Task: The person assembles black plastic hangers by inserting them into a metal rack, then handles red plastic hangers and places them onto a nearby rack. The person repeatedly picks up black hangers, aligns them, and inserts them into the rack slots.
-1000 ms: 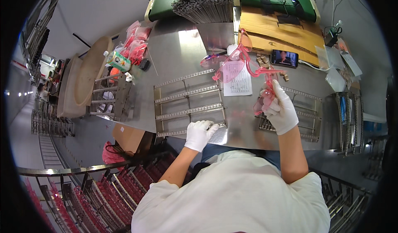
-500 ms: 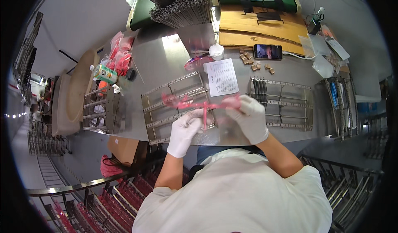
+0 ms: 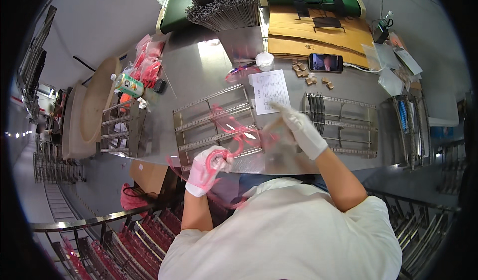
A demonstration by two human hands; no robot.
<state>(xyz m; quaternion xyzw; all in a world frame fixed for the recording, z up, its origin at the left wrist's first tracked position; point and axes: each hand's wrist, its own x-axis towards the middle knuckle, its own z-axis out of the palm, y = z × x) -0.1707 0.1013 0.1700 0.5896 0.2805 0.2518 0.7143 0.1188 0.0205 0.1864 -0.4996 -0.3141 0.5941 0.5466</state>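
Observation:
My left hand point(image 3: 203, 171), in a white glove, is closed round a curved pink see-through plastic piece point(image 3: 218, 156). Its loops and strips spread around the hand, blurred, and reach over the near side of a metal slotted rack point(image 3: 185, 125). To the right, my white-gloved right hand point(image 3: 304, 133) is held over the table, smeared by motion. Its fingers stretch out to the left and look apart, with nothing plainly in them. Just beyond that hand lies a printed paper sheet point(image 3: 270, 91). A second slotted rack point(image 3: 348, 125), to its right, carries several dark thin pieces point(image 3: 316, 109).
Farther back are a phone point(image 3: 326, 63), small brown blocks point(image 3: 300, 70), a white wad point(image 3: 264, 61) and cardboard point(image 3: 318, 36). A bottle point(image 3: 128, 85) and pink bags point(image 3: 149, 63) sit at the left. Racks of pink pieces point(image 3: 132, 242) stand below the table's near edge point(image 3: 279, 172).
Both hands were together on the pink piece. My left hand has drawn back toward me and left with it; my right hand has come off it, its fingers now stretched out.

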